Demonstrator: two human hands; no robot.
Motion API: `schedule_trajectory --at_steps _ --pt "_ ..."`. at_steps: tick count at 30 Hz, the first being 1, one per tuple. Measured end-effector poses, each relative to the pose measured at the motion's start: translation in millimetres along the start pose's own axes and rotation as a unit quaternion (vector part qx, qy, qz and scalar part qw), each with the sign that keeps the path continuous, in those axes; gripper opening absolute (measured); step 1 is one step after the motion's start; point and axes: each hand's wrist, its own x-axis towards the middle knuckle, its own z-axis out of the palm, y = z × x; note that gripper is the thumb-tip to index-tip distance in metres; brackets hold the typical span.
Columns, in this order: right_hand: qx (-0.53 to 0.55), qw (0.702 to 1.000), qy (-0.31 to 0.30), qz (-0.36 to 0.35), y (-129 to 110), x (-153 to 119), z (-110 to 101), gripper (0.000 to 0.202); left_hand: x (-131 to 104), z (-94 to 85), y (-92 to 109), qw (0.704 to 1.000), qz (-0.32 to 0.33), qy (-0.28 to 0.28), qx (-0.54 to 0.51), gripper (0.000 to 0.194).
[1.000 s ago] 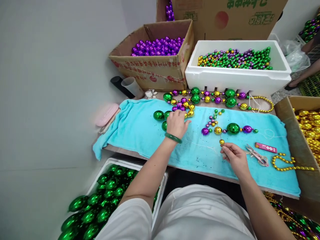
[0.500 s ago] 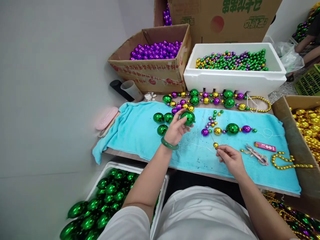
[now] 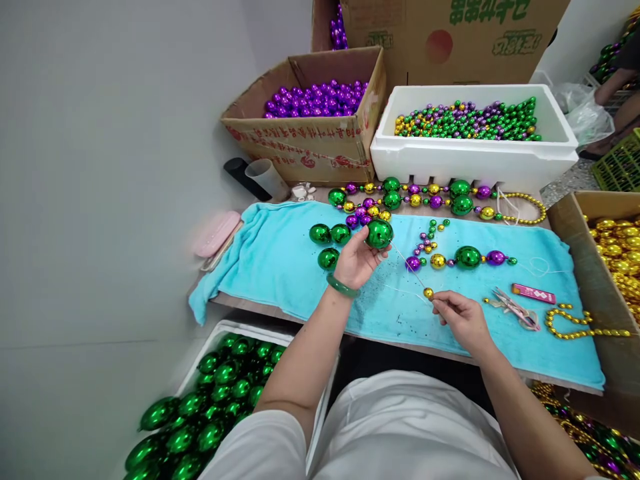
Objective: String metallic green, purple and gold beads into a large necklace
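Head view: a green ball [image 3: 380, 234] is held above the towel [image 3: 280, 253] by the curled fingers of the left hand [image 3: 358, 261]. Between four and five o'clock from it, a needle [image 3: 409, 264] carrying a gold bead [image 3: 429, 293] is pinched in the fingertips of the right hand [image 3: 463, 321]; the two hands are set apart. Loose green balls [image 3: 320, 233] are laid toward nine o'clock, a row of beads [image 3: 468, 257] toward three, and scissors [image 3: 515, 309] nearer four. For a clean pass, the needle is judged best aimed along the ball's long axis, with the ball steadied. The ball's hole cannot be made out, nor whether it is entered by the needle; the needle's gripped end is hidden by fingers, and the white thread [image 3: 403, 289] is barely traced.
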Motion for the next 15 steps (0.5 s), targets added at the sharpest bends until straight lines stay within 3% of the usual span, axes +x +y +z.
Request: schedule_trajectory --at_steps 10,15 --pt "-0.048 0.999 0.014 -0.010 -1.0 -0.8 -3.7 0.027 2.9 -2.0 -5.2 0.999 -0.019 0.016 0.023 0.032" --pt "-0.104 0.994 0.039 -0.017 -4.8 -0.4 -12.5 0.025 0.4 -2.3 -7.9 0.994 0.066 0.031 0.083 0.032"
